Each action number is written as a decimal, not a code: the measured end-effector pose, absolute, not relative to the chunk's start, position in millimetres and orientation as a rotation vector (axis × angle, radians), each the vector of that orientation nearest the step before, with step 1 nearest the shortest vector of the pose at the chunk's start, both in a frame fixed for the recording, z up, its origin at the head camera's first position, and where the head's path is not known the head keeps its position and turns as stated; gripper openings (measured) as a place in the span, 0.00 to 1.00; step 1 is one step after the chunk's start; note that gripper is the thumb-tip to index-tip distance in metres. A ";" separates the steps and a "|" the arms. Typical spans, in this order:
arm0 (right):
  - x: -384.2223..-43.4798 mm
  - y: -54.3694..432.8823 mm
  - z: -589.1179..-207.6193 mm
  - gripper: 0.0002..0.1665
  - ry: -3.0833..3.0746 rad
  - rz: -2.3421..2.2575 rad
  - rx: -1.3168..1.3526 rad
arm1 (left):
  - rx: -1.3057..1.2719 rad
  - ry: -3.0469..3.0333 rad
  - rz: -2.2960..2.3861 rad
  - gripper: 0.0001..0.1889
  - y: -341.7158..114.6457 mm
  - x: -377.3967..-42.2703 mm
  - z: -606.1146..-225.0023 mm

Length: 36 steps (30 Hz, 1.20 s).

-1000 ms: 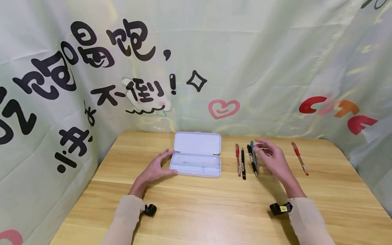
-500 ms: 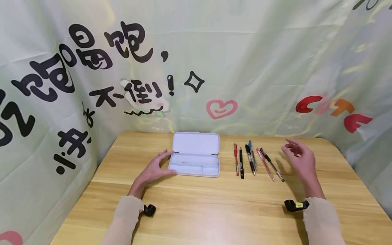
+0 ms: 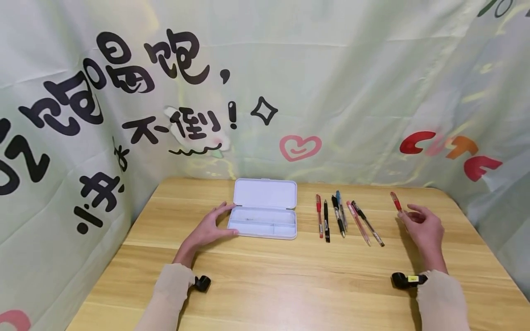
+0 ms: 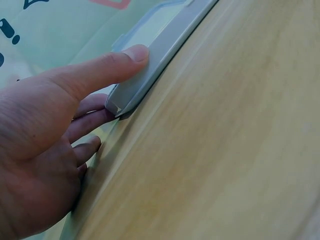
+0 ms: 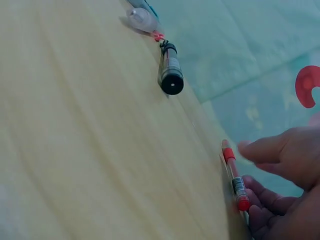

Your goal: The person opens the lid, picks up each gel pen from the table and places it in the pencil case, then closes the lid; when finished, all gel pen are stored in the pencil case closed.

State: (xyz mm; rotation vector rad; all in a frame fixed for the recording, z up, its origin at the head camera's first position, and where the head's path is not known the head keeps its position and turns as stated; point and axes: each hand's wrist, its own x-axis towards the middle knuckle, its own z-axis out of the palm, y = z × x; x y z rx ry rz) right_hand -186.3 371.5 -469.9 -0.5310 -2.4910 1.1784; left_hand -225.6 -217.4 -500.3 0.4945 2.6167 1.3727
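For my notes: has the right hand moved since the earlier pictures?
Yes, the right hand moved rightward, away from the pink heart, in the head view.

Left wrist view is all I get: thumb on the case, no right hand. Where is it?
Observer: Head view shows the right hand at the rightmost red pen.

Operator: Inside of the case, how is it split? Too flat an angle here.

Observer: The case has a long slot at the back, a wide slot front left and a narrow slot front right.

Operator: Other pens? None in my view.

Observer: Six pens lie between the case and the right hand.
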 end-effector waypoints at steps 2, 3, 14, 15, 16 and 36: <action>-186.7 373.2 -472.0 0.27 -2.524 1.146 -0.538 | 0.495 2.615 1.371 0.46 -217.6 -225.3 -500.0; -187.2 373.9 -472.3 0.26 -2.541 1.123 -0.546 | 0.496 2.615 1.368 0.46 -217.6 -225.3 -500.0; -190.8 374.3 -470.3 0.20 -2.566 1.010 -0.664 | 0.522 2.625 1.375 0.46 -216.6 -228.4 -500.1; -190.7 372.7 -469.6 0.20 -2.561 1.024 -0.659 | 0.520 2.626 1.376 0.46 -216.6 -228.4 -500.3; -190.6 370.6 -468.6 0.20 -2.555 1.044 -0.643 | 0.515 2.627 1.377 0.46 -216.5 -228.3 -500.5; -198.9 271.6 -456.5 0.11 -2.516 1.124 -0.090 | 0.530 2.623 1.383 0.46 -218.6 -226.0 -503.9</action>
